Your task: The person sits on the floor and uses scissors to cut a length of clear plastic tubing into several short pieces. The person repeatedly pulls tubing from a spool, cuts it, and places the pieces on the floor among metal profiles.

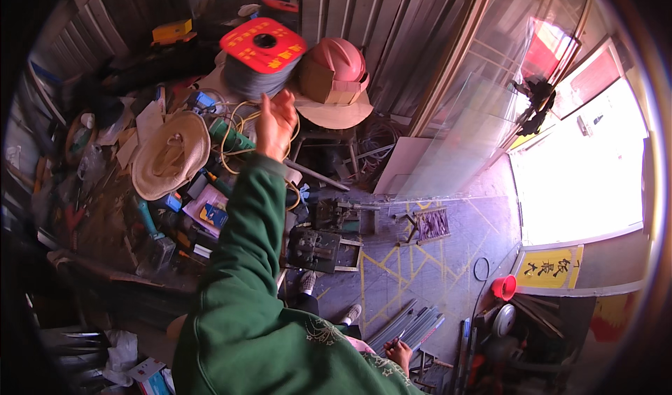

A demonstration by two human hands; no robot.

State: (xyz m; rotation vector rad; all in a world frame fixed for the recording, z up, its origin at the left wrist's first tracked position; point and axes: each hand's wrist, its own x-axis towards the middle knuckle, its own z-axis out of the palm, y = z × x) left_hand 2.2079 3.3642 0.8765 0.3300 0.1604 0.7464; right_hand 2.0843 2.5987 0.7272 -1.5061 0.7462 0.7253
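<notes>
My left hand (276, 125), in a green sleeve, is stretched out over a cluttered workbench. Its fingers are apart and curl up beside a spool of grey wire or cord (253, 80) with a red top and yellow markings. Whether the fingertips touch the spool I cannot tell. Just right of the spool is a pink hard hat (337, 60) with a cardboard piece and a wide tan brim. Yellow cord (225, 150) loops around my left wrist's surroundings. Low in the view, my right hand (399, 354) is closed around a small thin dark object, too small to name.
A straw-coloured hat (171, 155), a hammer-like teal-handled tool (149, 221) and loose tools crowd the bench. Glass sheets (448, 136) lean at the back right. Grey metal profiles (409, 327), a small woven stool (430, 225) and a red bucket (503, 287) stand or lie on the floor.
</notes>
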